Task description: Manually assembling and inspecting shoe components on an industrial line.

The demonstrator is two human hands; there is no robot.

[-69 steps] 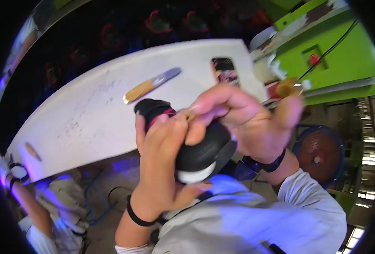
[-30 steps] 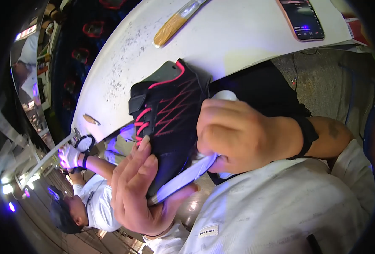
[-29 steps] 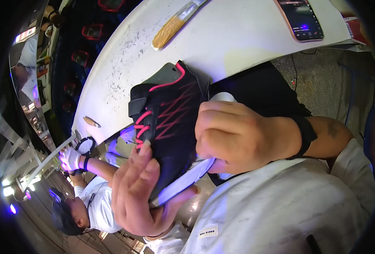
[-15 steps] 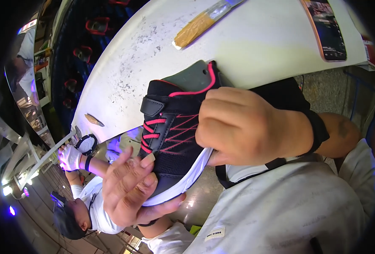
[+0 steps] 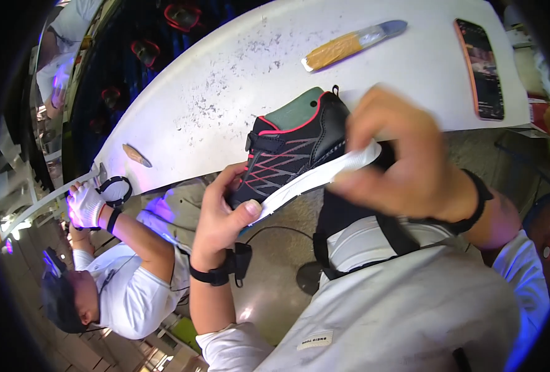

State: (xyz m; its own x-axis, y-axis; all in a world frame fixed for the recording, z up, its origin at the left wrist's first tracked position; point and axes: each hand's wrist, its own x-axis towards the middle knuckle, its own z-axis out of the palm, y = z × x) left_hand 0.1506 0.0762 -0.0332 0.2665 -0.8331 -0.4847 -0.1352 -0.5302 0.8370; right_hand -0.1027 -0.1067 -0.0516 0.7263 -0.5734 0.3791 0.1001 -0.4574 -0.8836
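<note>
A black shoe [image 5: 287,155] with pink trim and a white sole [image 5: 312,183] is tilted over the table's near edge, its toe toward the lower left. A dark green shoe last [image 5: 295,110] with a round hole sticks out of its opening. My left hand [image 5: 222,214] is closed round the toe, with the thumb along the sole's edge. At the heel is my right hand [image 5: 405,161], bent with the thumb near the white sole. Motion smears its fingers, so their contact with the shoe is unclear.
On the white, scuffed table [image 5: 188,105] lie a brush with a tape-wrapped handle [image 5: 340,51], a phone [image 5: 481,71] and a small pointed piece [image 5: 137,155]. To the left works another person [image 5: 126,285] in a white glove. Shoes [image 5: 144,53] hang or stand in the dark behind the table.
The shoe has turned so its sole edge faces me more. My left hand has shifted from over the toe to a grip around it; my right hand has moved right toward the heel.
</note>
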